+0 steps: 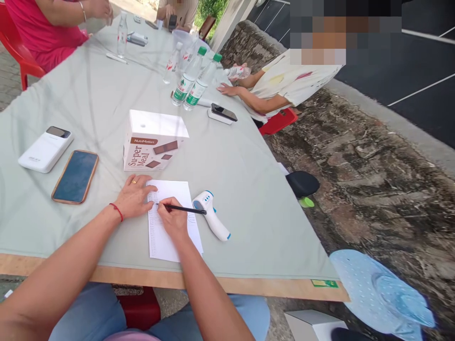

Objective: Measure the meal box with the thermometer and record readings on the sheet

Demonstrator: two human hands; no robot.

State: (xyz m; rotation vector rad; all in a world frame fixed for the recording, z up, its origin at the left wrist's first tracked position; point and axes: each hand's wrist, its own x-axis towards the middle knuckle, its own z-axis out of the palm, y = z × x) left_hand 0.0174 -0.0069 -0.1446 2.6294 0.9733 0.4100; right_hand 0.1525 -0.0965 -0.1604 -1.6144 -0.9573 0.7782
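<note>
A sheet of white paper (177,189) with small handwriting down its left side lies on the table in front of me. My right hand (173,219) is closed round a black pen (188,209), its tip on the paper's left part. Resting flat with fingers spread, my left hand (137,196) touches the paper's left edge; it wears a ring, and a red string circles the wrist. Just right of the paper lies a white and blue infrared thermometer (212,215). Behind the paper stands a white NutriMotion box (156,141).
Left of the box are a white power bank (46,148) and a smartphone (75,177). Farther back stand several water bottles (198,81) and a phone (223,112). People sit at the table's far sides. A light blue hat (384,289) is beyond the right table corner.
</note>
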